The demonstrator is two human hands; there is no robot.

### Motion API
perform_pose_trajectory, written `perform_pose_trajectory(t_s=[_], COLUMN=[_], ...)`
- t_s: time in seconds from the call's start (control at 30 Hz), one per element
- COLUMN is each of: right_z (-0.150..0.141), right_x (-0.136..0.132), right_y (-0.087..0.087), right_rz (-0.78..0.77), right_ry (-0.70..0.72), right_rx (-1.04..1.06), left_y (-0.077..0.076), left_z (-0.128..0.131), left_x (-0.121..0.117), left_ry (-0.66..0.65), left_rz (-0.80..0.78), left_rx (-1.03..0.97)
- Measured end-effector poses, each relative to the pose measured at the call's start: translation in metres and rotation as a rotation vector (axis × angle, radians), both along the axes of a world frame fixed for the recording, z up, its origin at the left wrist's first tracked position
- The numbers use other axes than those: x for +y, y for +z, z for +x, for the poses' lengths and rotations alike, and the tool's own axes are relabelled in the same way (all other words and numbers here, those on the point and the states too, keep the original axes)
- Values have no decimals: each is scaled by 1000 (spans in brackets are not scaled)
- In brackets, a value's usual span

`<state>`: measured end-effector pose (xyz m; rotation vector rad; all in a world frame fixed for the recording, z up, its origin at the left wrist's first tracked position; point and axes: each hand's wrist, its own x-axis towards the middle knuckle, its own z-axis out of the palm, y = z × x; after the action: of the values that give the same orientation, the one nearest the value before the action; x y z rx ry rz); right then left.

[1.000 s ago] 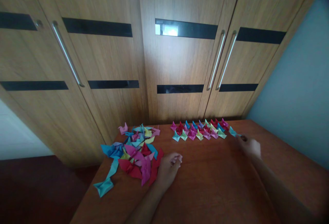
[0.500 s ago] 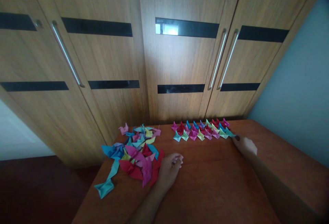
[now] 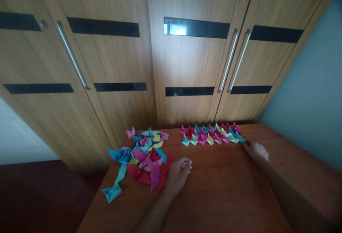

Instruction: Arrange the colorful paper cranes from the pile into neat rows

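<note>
1. Clearly, our right hand (image 3: pixel 255 151) has its thumb and fingertips pinched together on the right-hand tip of a teal folded paper (image 3: pixel 239 138), at the near right end of the paper rows (image 3: pixel 210 140).
2. Those rows run along the far edge of the table (image 3: pixel 219 190), packed closely, with sharp points sticking up. We see creased pieces in pink, red, blue, purple, pale green and yellow.
3. Our left hand (image 3: pixel 177 174) lies just beside the paper pile (image 3: pixel 154 172), its fingers loosely curled; we cannot tell whether they meet the thumb.
4. The pile is a loose tangle of flat, pointed, winged shapes, overlapping at all angles, in magenta, red, blue, teal and yellow.
5. At its far left corner we find a small pink paper bird (image 3: pixel 130 132); nearest us on that side lies a teal paper piece (image 3: pixel 112 192) with a pinched-in middle and flared ends.
6. Beneath everything, the tabletop is smooth, reddish-brown wood with a soft sheen.
7. Beyond it we face a wooden cupboard (image 3: pixel 187 62) with upright grain, glossy black strips (image 3: pixel 103 27) and slim metal handles (image 3: pixel 72 55). A plain bluish wall (image 3: pixel 307 90) stands to the right.
</note>
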<state>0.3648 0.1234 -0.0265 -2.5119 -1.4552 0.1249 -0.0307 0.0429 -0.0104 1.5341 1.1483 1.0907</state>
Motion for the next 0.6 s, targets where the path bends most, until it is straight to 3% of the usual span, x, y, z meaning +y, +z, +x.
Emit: perform_pose_trajectory(t_s=[0.2,0.47,0.6], right_z=[-6,-24,-66], right_x=[-6,-25,-32], right_y=[1,-10,-12], right_rz=[28,348,431], right_ry=[-23,-281,-161], right_rx=[43,166,215], left_y=[-3,-3,-3], left_z=[-1,1,1], left_x=[-1,-2,-2], left_ry=[-15,-18,-23], left_rz=[9,16,28], left_rx=[-3,13,44])
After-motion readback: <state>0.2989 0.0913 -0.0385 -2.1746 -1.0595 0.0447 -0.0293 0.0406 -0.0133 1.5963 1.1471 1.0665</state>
